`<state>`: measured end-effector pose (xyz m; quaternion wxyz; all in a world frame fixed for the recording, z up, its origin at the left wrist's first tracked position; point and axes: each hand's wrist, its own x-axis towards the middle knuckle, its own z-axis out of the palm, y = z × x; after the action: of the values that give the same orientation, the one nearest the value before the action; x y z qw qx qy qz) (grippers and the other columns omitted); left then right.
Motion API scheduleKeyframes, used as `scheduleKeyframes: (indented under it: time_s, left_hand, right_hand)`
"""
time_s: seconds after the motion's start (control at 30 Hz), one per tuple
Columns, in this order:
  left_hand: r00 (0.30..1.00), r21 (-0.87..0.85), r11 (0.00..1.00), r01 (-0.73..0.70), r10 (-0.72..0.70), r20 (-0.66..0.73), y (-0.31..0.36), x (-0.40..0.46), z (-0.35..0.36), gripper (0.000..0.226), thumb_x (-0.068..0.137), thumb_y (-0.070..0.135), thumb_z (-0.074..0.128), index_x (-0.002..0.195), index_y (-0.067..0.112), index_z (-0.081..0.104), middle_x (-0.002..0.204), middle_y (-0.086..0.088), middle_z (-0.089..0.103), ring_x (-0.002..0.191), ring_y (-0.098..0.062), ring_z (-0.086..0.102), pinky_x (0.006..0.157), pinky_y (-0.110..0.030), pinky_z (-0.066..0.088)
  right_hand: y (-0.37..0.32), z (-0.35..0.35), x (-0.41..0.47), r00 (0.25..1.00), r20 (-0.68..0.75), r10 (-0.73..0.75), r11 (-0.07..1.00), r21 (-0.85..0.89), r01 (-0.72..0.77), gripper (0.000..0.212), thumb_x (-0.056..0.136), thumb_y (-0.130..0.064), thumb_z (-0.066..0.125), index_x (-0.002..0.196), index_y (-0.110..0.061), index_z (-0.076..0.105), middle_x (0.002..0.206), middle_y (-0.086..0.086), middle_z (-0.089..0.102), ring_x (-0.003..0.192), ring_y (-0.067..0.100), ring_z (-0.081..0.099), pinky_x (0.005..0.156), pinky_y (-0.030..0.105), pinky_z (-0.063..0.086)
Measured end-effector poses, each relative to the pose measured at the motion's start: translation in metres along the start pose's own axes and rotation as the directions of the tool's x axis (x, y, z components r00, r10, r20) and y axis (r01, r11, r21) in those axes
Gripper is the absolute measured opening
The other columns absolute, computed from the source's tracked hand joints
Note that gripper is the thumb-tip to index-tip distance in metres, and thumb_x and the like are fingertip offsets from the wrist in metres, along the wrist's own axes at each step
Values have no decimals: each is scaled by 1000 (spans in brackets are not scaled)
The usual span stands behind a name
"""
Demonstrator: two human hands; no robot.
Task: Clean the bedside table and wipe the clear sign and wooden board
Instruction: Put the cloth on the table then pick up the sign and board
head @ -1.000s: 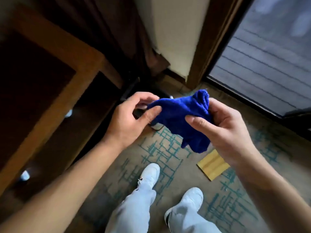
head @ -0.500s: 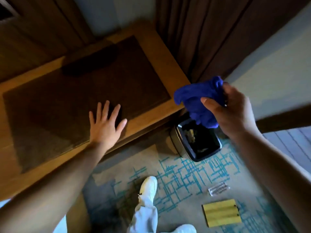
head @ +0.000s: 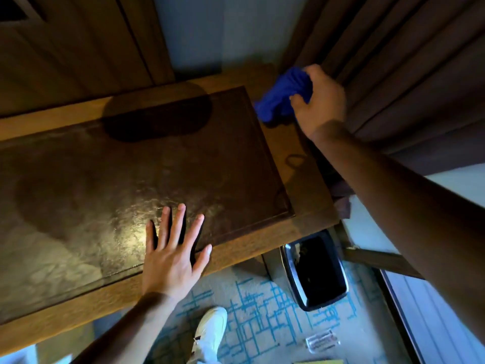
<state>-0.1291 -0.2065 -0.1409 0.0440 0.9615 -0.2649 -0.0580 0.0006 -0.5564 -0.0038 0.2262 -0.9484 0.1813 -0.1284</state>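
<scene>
The wooden desk (head: 309, 185), light-framed round a dark textured inset, fills most of the view. The right hand (head: 321, 101) has its grip bunched round a crumpled blue cloth (head: 279, 99), pressing it at the desk's far right corner beside the brown curtain (head: 409, 74). The left hand (head: 172, 254) lies flat at the near edge, fingers spread, holding nothing. Wiping the desk looks just started; next calls for sweeping strokes across the inset. On the patterned carpet (head: 262, 303) below, past a black bin (head: 315, 271), lies the small clear sign (head: 322, 340), blurred; a yellowish strip at the bottom edge may be the wooden board, mostly cut off.
</scene>
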Motion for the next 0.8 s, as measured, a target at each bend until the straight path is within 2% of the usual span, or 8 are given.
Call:
scheduleKeyframes:
  time_s: [0.23,0.37,0.47,0.57,0.63,0.8]
  left_hand:
    - [1000,21,1000,-1,1,27,-1,0,0,69,94,61,48,155,30,38,168,-11,18,155,-38,17,123,-62,12]
    - [1000,33,999,1,-2,31,-2,0,2,69,95,62,45,155,30,37,169,-11,17,155,-38,16,123,-61,12]
    - [1000,26,1000,3,-4,25,0,0,1,68,94,62,45,155,30,38,169,-11,17,155,-38,17,122,-62,13]
    - [1000,17,1000,8,-8,26,-1,1,1,67,94,61,46,154,30,40,168,-11,18,154,-38,18,122,-62,13]
    - [999,25,1000,11,-12,32,-1,0,2,68,95,62,45,155,31,38,169,-10,17,155,-38,17,122,-62,13]
    - [999,9,1000,16,-16,38,-2,0,1,68,95,62,45,155,31,37,169,-10,16,155,-37,16,122,-62,14]
  right_hand:
    - [3,19,32,997,-73,-15,979,-203,-1,37,93,-20,60,129,-15,55,131,11,60,126,32,54,100,44,44]
    - [5,36,32,994,-26,-102,952,-292,90,33,85,-19,61,117,-13,55,123,10,61,121,33,53,98,45,41]
    - [9,53,14,991,60,-121,955,-266,133,36,80,-15,65,114,-13,54,120,10,60,116,34,55,96,47,42]
    - [18,66,-8,984,129,-119,951,-271,150,56,78,-11,66,132,-15,51,129,11,60,120,36,53,101,47,41]
    - [25,71,-21,977,136,-167,946,-257,198,62,76,-7,61,137,-12,52,129,14,61,120,38,55,101,46,42]
    - [43,79,-38,957,130,-258,940,-197,280,53,69,-6,55,121,-8,63,119,12,66,114,36,60,95,43,45]
